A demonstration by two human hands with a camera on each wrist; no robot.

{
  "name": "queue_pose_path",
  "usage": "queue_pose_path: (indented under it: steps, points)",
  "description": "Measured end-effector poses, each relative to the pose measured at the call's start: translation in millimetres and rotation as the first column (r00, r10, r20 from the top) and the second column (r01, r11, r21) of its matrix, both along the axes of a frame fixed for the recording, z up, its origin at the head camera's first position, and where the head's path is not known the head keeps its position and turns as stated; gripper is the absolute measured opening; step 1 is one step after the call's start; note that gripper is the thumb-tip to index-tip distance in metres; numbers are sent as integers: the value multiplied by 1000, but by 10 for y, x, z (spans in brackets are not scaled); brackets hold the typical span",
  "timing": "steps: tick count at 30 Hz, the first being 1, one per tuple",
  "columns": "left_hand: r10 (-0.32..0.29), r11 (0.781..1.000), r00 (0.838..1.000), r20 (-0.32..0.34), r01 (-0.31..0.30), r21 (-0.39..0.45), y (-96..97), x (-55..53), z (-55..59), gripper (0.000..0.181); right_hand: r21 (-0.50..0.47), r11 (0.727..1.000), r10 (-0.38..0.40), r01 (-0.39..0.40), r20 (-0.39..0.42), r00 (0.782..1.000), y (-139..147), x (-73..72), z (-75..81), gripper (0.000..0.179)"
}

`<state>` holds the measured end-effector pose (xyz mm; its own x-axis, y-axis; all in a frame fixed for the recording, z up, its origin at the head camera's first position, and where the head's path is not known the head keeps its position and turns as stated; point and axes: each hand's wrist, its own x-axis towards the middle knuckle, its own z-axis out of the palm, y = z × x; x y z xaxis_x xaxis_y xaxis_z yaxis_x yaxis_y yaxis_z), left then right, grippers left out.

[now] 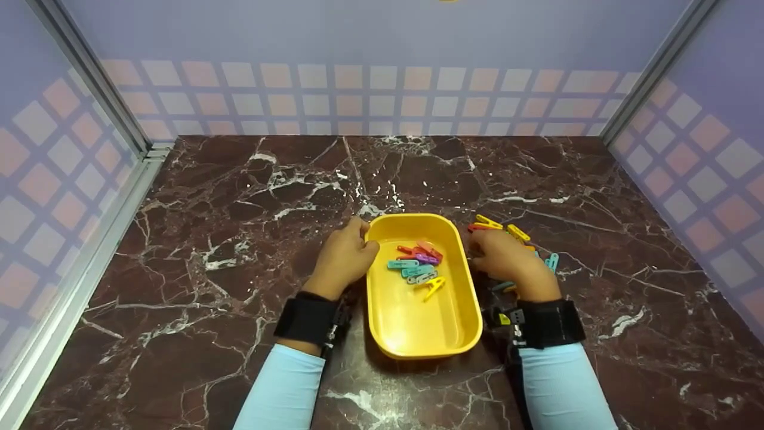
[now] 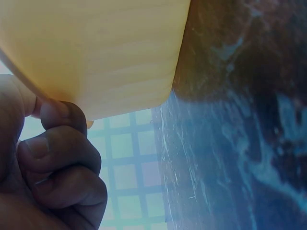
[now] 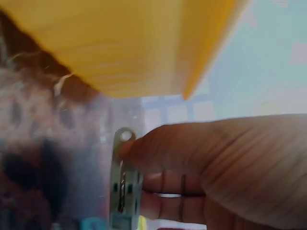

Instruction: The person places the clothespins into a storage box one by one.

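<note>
A yellow plastic tub (image 1: 412,325) stands on the marble-patterned surface between the two hands. At its left rim, the left hand (image 1: 341,260) pinches the edge between thumb and curled index finger; the left wrist view shows the other fingers curled below. To the tub's right, the right hand (image 1: 507,260) holds a greyish clothespin (image 3: 123,191) between thumb and fingers, close beside the tub wall. Inside the tub lie several clothespins, among them a teal one (image 1: 403,264), a purple one (image 1: 427,259) and a yellow one (image 1: 434,286).
More clothespins lie around and partly under the right hand, including a yellow one (image 1: 518,233) and a teal one (image 1: 552,263). A tiled-pattern wall (image 1: 382,98) closes off the back, with side panels at left and right.
</note>
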<state>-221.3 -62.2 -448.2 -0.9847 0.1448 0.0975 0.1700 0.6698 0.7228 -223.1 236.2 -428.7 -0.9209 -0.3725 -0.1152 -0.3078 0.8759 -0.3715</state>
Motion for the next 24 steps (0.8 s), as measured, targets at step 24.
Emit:
queue_pose_path:
  steps: [24]
  points:
    - [5, 1000, 1000, -6, -5, -7, 7, 3, -1, 27, -35, 999, -15, 9, -172, 985, -258, 356, 511, 17]
